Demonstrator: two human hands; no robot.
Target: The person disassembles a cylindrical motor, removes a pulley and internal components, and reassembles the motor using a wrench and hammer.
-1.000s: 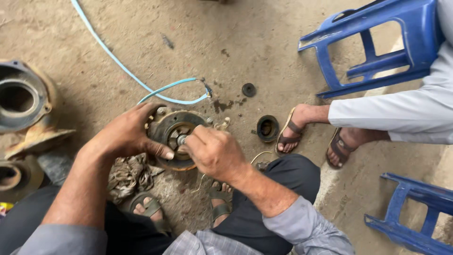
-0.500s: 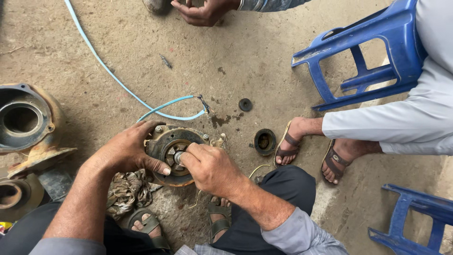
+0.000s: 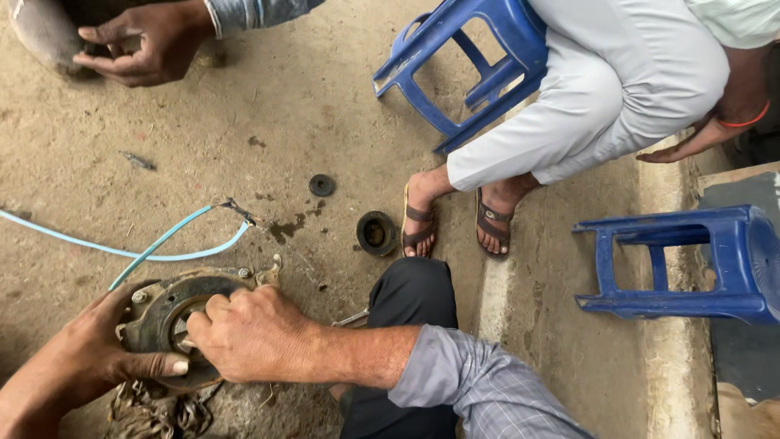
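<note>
The left hand [image 3: 97, 358] lies at the lower left, palm down, fingers curled round the near rim of a round rusty metal housing [image 3: 166, 313], thumb stretched along its lower edge and pressing it. The right hand [image 3: 248, 333] comes in from the right on a bare forearm with a grey checked sleeve behind it. It rests knuckles-up over the middle of the housing, fingers bent and closed on something at the centre. What they pinch is hidden under the fingers and cannot be told. The housing sits on the concrete floor [image 3: 244, 106] at the lower left, its lower edge over a crumpled dirty rag [image 3: 154, 410].

A light blue hose [image 3: 146, 254] runs in from the left edge, loops just above the housing and ends in a dark tip. A small black round cap [image 3: 322, 185] lies on the floor well apart from the housing; a larger dark ring [image 3: 376, 233] lies just beside a sandalled foot [image 3: 420, 221] of a seated person in pale trousers. A dark oily stain [image 3: 284, 230] marks the floor between hose and cap.

One blue plastic stool [image 3: 455, 61] stands tilted at the top, another [image 3: 691, 260] lies at the right. Another person's hand [image 3: 146, 45] hangs at the top left, fingers loosely curled. No labels or signs are legible.
</note>
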